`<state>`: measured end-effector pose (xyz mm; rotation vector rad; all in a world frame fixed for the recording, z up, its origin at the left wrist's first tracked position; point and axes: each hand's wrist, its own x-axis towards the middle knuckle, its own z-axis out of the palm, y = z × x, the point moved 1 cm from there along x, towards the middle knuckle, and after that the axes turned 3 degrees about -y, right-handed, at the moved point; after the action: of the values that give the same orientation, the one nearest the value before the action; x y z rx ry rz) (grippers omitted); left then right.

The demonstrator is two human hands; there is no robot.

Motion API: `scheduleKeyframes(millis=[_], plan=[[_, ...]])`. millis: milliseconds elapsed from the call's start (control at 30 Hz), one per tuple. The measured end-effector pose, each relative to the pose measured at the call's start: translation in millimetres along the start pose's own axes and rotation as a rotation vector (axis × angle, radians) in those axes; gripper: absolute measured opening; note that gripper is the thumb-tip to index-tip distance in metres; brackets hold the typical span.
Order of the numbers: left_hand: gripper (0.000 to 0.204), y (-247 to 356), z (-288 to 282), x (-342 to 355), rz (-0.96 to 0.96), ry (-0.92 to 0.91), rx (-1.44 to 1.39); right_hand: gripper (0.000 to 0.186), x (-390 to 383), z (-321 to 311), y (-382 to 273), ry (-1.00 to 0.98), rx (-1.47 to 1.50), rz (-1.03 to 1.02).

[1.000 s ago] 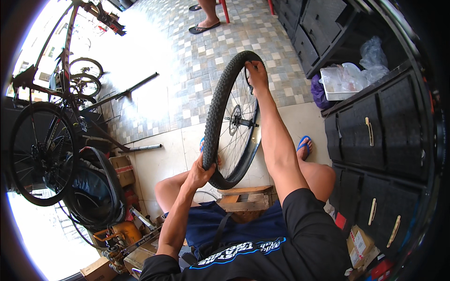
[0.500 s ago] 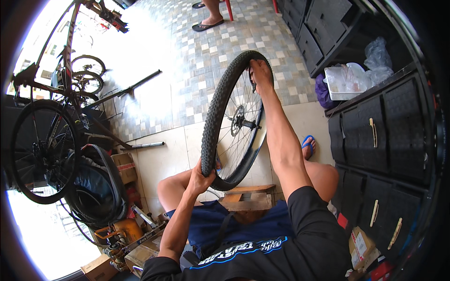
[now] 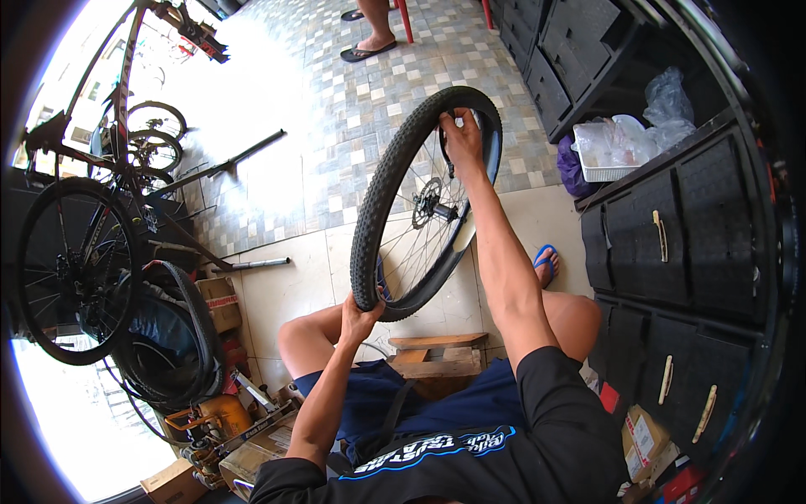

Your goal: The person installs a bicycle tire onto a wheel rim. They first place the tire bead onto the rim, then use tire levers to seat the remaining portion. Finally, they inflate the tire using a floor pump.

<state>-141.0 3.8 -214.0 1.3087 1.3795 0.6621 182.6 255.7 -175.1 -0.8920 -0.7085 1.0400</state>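
Note:
A bicycle wheel with a knobby black tyre (image 3: 367,231) is held upright and tilted between my hands, above the floor. Its hub (image 3: 435,207) carries a disc rotor, and thin spokes run out to the rim. My left hand (image 3: 361,319) grips the tyre at its lower left, thumb and fingers wrapped around it. At the top, my right hand (image 3: 464,147) has its bent fingers closed at the tyre's inner edge. A short dark strip shows under these fingers; what it is I cannot make out.
A low wooden stool (image 3: 437,357) stands between my legs. Bicycles (image 3: 84,252), loose tyres (image 3: 201,336) and a cardboard box (image 3: 220,302) crowd the left. Black drawers (image 3: 642,239) line the right, with a white basket (image 3: 606,174) on top. Another person's foot (image 3: 369,49) is ahead.
The wheel has turned a little, showing more of its side, and its lower end has risen slightly. My right hand has shifted a little left along the tyre's inner edge.

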Motion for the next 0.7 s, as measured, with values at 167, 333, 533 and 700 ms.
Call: scheduleKeyframes(millis=[167, 333, 533, 700], plan=[[0.039, 13.1, 0.8, 4.1, 0.058, 0.083, -0.019, 0.015, -12.4, 4.9, 4.3, -0.081, 0.061, -0.017], [0.049, 96.5, -6.9, 29.9, 0.072, 0.115, 0.204, 0.016, -29.9, 19.7, 9.9, -0.09, 0.061, -0.087], [0.047, 185.1, -0.1, 96.1, 0.096, 0.03, 0.388, 0.016, -60.9, 32.5, 10.2, -0.089, -0.029, -0.004], [0.037, 201.4, 6.2, 109.6, -0.121, -0.178, 0.132, 0.017, -78.2, 30.3, 5.1, -0.107, -0.071, -0.069]])
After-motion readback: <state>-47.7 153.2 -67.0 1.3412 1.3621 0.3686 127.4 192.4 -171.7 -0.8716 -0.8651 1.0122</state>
